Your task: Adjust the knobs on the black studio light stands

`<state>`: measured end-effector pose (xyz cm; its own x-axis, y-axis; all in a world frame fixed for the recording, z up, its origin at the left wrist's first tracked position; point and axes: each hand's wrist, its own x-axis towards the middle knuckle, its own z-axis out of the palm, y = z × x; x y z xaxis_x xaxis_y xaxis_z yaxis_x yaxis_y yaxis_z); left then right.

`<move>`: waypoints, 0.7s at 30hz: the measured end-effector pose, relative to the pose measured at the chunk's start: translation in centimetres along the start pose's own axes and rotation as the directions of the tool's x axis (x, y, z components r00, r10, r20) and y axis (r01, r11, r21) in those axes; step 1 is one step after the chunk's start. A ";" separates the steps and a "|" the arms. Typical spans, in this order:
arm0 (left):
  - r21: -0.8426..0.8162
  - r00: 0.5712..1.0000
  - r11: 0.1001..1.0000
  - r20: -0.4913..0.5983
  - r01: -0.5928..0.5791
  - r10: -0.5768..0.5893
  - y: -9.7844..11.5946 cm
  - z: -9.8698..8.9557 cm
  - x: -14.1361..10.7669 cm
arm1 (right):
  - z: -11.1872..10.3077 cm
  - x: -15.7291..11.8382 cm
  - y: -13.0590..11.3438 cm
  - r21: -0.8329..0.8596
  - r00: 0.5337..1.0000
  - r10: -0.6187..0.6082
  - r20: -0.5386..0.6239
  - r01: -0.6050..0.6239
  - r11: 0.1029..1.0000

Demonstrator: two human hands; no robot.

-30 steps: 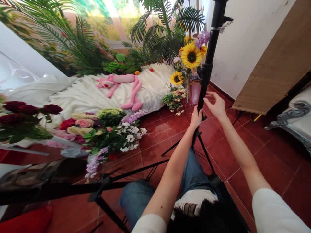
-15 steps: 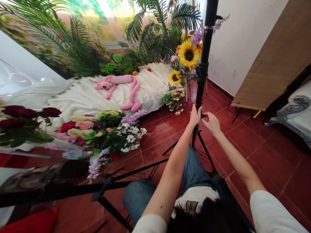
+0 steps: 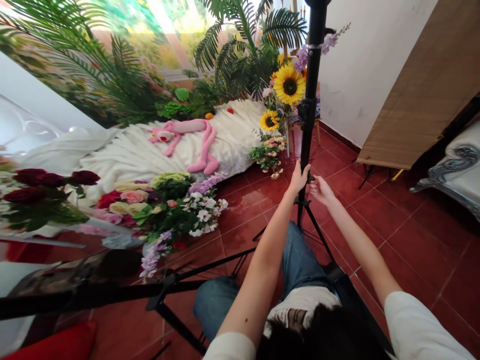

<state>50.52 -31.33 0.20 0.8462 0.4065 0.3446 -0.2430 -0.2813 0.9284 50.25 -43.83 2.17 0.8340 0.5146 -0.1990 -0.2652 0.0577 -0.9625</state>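
A black light stand (image 3: 310, 112) rises in front of me, its legs spread over the floor. My left hand (image 3: 299, 177) is wrapped around the lower part of its pole. At the pole's right side is a small black knob (image 3: 310, 177), partly covered by fingers. The curled fingers of my right hand (image 3: 320, 190) are closed at this knob. Another black stand (image 3: 161, 290) crosses the lower left, beside my knee.
A pink plush toy (image 3: 191, 127) lies on a white draped cloth (image 3: 240, 127). Artificial flowers (image 3: 202, 215) fill the left, and sunflowers (image 3: 289, 86) stand behind the pole. On the right are a brown panel (image 3: 405, 95) and an ornate white sofa (image 3: 463, 165). Red tiles cover the floor.
My right hand's fingers, stretched toward the knob before, are now curled at it. My left hand still grips the pole. The view has shifted slightly.
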 end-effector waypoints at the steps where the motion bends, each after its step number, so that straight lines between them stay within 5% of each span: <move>1: 0.000 1.000 1.000 0.000 -0.003 0.003 0.0 0.0 0.0 | 0.2 0.0 0.0 0.114 0.997 0.039 0.062 -0.046 0.992; 4: -0.007 1.000 1.000 0.006 -0.026 0.026 0.1 0.1 -0.1 | 0.3 -0.2 0.3 0.197 0.993 0.061 0.101 -0.080 0.977; 6: -0.013 1.000 1.000 0.008 -0.025 0.025 0.1 0.1 -0.2 | -0.1 -0.2 0.7 0.057 0.999 0.019 -0.029 -0.017 0.998; 8: -0.018 1.000 1.000 0.009 -0.007 0.008 0.1 0.1 -0.2 | -0.7 -0.3 1.0 -0.178 0.964 -0.179 -0.196 0.145 0.973; 10: -0.024 1.000 1.000 0.005 0.007 -0.006 0.2 0.1 -0.2 | -1.3 -0.6 1.2 -0.412 0.878 -0.423 -0.224 0.308 0.857; 12: -0.033 1.000 0.999 -0.008 0.014 -0.014 0.4 0.2 -0.3 | -1.8 -1.2 1.0 -0.576 0.824 -0.550 -0.132 0.388 0.720; 17: -0.124 0.995 0.988 -0.003 0.095 -0.096 0.5 0.3 -0.5 | -1.4 -2.4 -0.4 -0.836 0.800 -0.600 0.008 0.335 0.435; 21: -0.198 0.992 0.972 0.003 0.124 -0.126 0.7 0.1 -0.7 | -0.6 -1.6 -1.8 -0.920 0.818 -0.575 -0.004 0.222 0.322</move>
<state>49.83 -31.95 0.62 0.8714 0.4362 0.2246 -0.2251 -0.0512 0.9730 49.72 -45.29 4.13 0.8367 0.3848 0.3898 0.5451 -0.6541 -0.5244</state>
